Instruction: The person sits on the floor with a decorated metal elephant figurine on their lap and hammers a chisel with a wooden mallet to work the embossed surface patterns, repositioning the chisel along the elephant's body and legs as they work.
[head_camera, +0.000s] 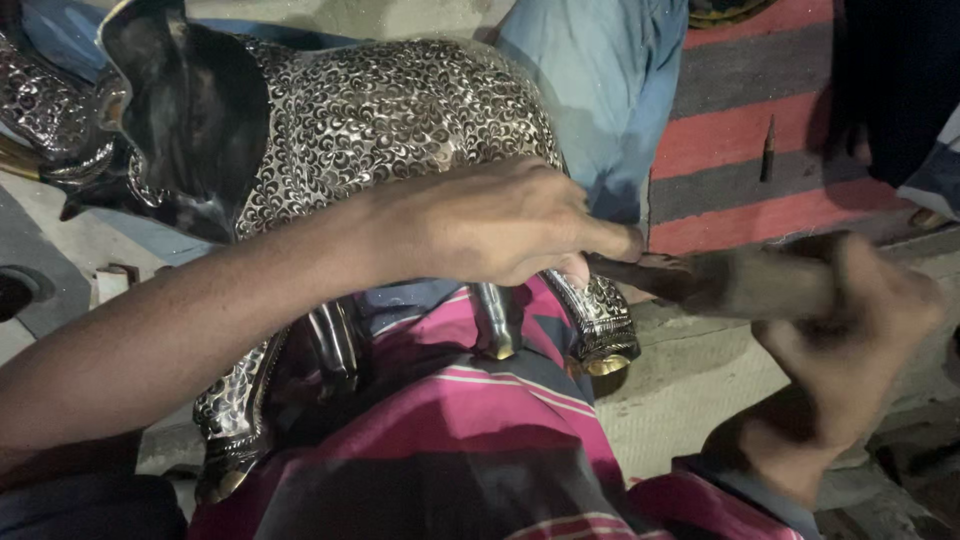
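Note:
A large metal elephant figure (380, 110), covered in fine engraved scrollwork, lies across my lap with its legs (600, 320) pointing down. My left hand (490, 225) rests on its flank with fingers pinched around a small dark punch, whose tip is hidden under my fingers. My right hand (850, 340) grips the handle of a hammer (720, 280), blurred by motion, its head close to my left fingertips.
A pink and maroon striped cloth (470, 430) covers my lap. A red and grey striped mat (750, 130) lies beyond, with a small metal tool (768, 150) on it. Another person in light blue clothing (600, 90) sits behind the figure. Concrete floor (680, 390) lies below.

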